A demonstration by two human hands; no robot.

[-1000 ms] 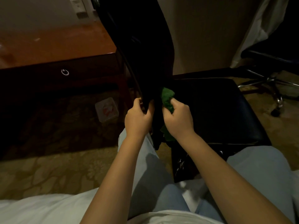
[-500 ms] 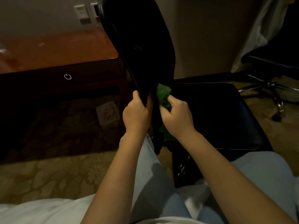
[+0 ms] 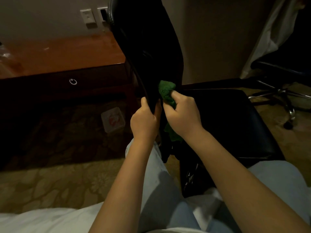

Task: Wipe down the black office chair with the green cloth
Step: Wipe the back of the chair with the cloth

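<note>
I count two office chairs: the black office chair [image 3: 218, 118] in front of me and a second chair [image 3: 277, 81] off to the right. One green cloth [image 3: 165, 91]. Two hands, my left hand [image 3: 144, 121] and right hand [image 3: 181, 115]. One wooden surface [image 3: 64, 54] with one ring pull [image 3: 73, 81]. Two wall plates [image 3: 88, 16], and one small white packet [image 3: 113, 118] on the carpet.
</note>
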